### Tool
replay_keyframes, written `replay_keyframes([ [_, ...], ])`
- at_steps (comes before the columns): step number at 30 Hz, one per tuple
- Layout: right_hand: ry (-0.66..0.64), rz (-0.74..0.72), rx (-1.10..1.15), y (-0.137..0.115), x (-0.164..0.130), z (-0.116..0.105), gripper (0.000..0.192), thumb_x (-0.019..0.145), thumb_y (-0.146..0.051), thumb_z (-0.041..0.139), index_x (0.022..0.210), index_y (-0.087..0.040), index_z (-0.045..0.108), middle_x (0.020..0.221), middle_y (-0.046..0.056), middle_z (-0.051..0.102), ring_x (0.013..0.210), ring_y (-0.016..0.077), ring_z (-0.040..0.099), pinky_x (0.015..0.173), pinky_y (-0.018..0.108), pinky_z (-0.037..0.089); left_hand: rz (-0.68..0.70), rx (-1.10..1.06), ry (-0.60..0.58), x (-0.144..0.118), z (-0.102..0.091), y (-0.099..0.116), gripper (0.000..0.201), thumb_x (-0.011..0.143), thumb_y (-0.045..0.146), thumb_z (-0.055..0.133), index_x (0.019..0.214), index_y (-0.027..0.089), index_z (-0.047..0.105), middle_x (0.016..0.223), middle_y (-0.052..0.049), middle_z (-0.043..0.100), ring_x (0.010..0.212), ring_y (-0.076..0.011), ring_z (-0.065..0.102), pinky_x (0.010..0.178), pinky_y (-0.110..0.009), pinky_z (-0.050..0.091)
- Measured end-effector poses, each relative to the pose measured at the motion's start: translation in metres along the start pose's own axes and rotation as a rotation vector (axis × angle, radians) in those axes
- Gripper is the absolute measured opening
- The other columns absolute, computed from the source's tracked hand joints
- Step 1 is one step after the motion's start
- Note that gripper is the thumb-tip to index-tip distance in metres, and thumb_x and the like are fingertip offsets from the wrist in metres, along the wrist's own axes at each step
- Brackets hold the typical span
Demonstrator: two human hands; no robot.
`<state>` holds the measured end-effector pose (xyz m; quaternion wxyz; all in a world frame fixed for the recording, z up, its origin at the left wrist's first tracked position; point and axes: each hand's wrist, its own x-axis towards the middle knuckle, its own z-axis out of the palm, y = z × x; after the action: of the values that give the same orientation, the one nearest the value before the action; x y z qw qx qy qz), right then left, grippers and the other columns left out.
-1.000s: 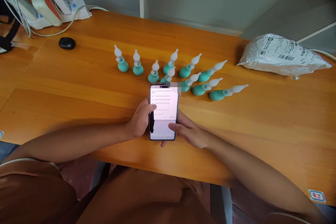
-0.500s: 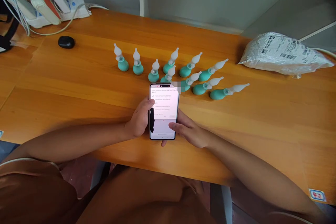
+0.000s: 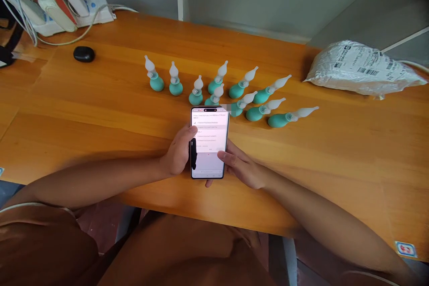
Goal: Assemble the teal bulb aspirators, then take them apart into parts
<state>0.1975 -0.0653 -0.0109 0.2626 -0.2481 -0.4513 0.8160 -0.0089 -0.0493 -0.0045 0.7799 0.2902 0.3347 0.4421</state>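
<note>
— Head view first: where's the phone (image 3: 209,142)?

— Near the front edge of the tabletop (image 3: 100,111), held up between both hands, its long axis running from the person toward the back edge. The left hand (image 3: 176,153) wraps its left side, thumb curled onto the upper left of the screen; the right hand (image 3: 241,169) cradles the right side from beneath, thumb laid on the lower right of the screen.

— Which hand is nearer?

— Both are touching it, one on each side (neither looks freer than the other).

— Anything behind it?

— A cluster of teal bulbs (image 3: 231,91) with white tips, just beyond the phone's top end; the nearest is partly hidden by it. A parcel (image 3: 362,69) lies by the far right corner, a dark case (image 3: 83,54) at far left.

— Hard to read?

— The screen text is too small, and the fingers behind the phone are hidden.
</note>
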Motion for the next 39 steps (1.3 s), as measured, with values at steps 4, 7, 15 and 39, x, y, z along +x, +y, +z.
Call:
replay_keyframes([
  [4,0.035,0.006,-0.011,0.0000,-0.0002,0.0017,0.057,0.117,-0.062,0.053,0.162,-0.027,0.046,0.140,0.013,0.074,0.093,0.0228,0.080,0.076,0.042,0.075,-0.001,-0.033,-0.048,-0.0006,0.0009,-0.0009,0.061,0.094,0.068,0.073,0.125,0.016,0.071,0.092,-0.010,0.083,0.071,-0.0302,0.081,0.053,-0.038,0.064],
  [7,0.027,-0.003,0.009,0.0008,0.0003,0.0016,0.061,0.116,-0.063,0.055,0.164,-0.028,0.044,0.142,0.014,0.074,0.095,0.0238,0.080,0.076,0.043,0.076,0.004,-0.066,-0.058,-0.0007,0.0000,-0.0021,0.058,0.093,0.069,0.074,0.116,0.016,0.074,0.087,-0.010,0.083,0.069,-0.0302,0.081,0.055,-0.039,0.066],
  [15,0.006,0.012,0.070,0.0034,-0.0011,-0.0014,0.060,0.114,-0.061,0.061,0.160,-0.027,0.045,0.136,0.013,0.074,0.098,0.0237,0.080,0.080,0.045,0.076,0.078,-0.050,-0.080,0.0042,-0.0028,-0.0048,0.056,0.093,0.070,0.073,0.107,0.015,0.077,0.086,-0.010,0.082,0.070,-0.0296,0.081,0.053,-0.036,0.065],
  [39,-0.011,0.036,0.062,-0.0005,-0.0017,-0.0020,0.056,0.115,-0.053,0.060,0.160,-0.026,0.044,0.144,0.015,0.071,0.112,0.0279,0.078,0.080,0.044,0.075,0.057,0.112,0.051,0.0012,-0.0020,-0.0035,0.052,0.094,0.069,0.072,0.098,0.018,0.071,0.081,-0.008,0.079,0.067,-0.0246,0.075,0.056,-0.034,0.061],
])
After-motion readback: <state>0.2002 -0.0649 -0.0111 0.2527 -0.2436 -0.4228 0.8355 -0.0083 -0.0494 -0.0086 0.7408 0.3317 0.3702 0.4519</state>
